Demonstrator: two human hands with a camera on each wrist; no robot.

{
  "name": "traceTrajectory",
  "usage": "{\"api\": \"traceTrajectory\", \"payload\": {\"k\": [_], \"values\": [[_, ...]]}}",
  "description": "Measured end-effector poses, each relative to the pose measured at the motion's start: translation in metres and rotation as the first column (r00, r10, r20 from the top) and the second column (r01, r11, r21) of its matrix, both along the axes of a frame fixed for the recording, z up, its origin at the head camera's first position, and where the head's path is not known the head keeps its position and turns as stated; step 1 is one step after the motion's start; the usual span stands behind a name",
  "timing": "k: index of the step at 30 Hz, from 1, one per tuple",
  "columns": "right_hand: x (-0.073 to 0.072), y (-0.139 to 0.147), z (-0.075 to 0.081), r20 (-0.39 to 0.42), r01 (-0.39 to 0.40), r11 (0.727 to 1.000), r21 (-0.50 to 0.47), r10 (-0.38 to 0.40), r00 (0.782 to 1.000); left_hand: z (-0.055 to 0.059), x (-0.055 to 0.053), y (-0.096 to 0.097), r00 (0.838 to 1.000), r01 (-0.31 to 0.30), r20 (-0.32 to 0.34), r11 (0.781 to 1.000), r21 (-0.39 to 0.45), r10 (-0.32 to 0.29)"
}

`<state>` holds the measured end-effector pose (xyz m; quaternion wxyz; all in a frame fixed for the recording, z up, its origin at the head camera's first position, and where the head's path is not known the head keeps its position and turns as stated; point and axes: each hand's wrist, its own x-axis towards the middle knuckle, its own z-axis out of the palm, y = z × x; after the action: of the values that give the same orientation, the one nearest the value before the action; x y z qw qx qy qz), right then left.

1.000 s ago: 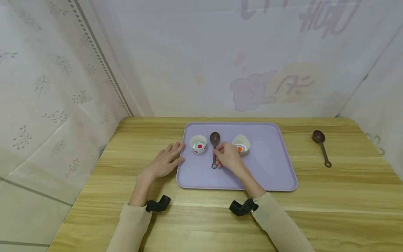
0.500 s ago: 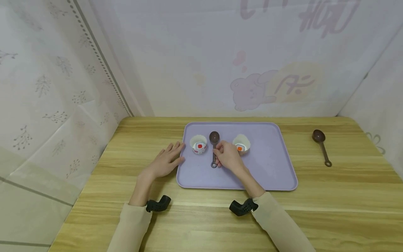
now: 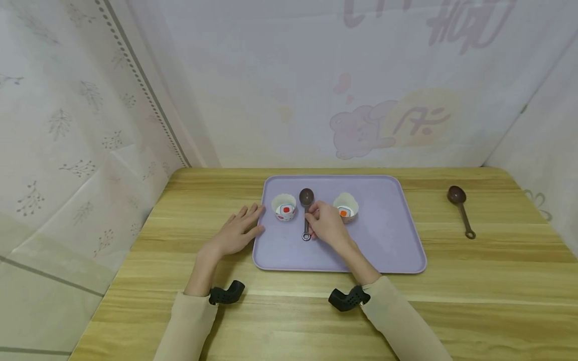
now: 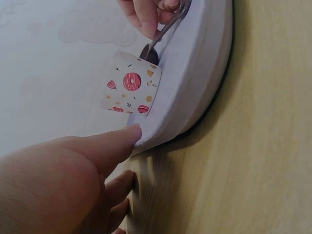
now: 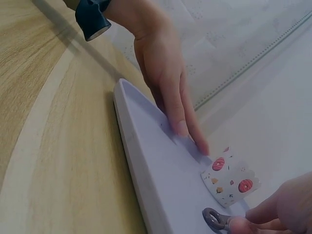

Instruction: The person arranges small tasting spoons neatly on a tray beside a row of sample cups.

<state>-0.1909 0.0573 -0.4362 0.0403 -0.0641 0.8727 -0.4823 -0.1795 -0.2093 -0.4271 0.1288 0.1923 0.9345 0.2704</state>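
My right hand [image 3: 329, 224] pinches the handle of a brown measuring spoon [image 3: 306, 196], which lies on a lilac tray [image 3: 384, 250] with its bowl toward the back. To the left of the spoon stands a paper baking cup [image 3: 284, 207] with a red-marked piece inside; doughnut prints cover its wall in the left wrist view. A second paper baking cup [image 3: 346, 207], holding an orange-marked piece, is just right of my right hand. My left hand [image 3: 235, 231] has its fingers extended, the thumb and fingertips touching the tray's left rim.
Another brown measuring spoon [image 3: 457, 196] lies on the wooden table [image 3: 496, 281] to the right of the tray. Printed cloth [image 3: 271, 100] hangs behind the table and along both sides. A black wrist camera [image 3: 227, 292] sits on each forearm.
The spoon has shifted very slightly to the left in the right hand's fingers. The left hand, tray and both cups have stayed where they were.
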Motion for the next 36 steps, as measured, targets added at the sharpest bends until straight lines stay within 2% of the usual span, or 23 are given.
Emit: {"api": "traceTrajectory", "payload": {"k": [22,30,36], "values": [[0.002,0.001,0.013,-0.051,0.005,1.000,0.022,-0.003,0.999,-0.001,0.000,0.000,1.000,0.005,-0.014,1.000,0.001,-0.005],[0.003,0.002,0.016,-0.045,-0.042,0.998,0.043,0.044,0.998,-0.002,0.000,0.000,1.000,0.005,-0.009,1.000,-0.003,-0.005],[0.004,0.005,0.026,-0.073,-0.085,0.995,0.048,0.089,0.993,-0.002,0.000,-0.001,1.000,0.004,-0.015,1.000,0.001,-0.004]]}}
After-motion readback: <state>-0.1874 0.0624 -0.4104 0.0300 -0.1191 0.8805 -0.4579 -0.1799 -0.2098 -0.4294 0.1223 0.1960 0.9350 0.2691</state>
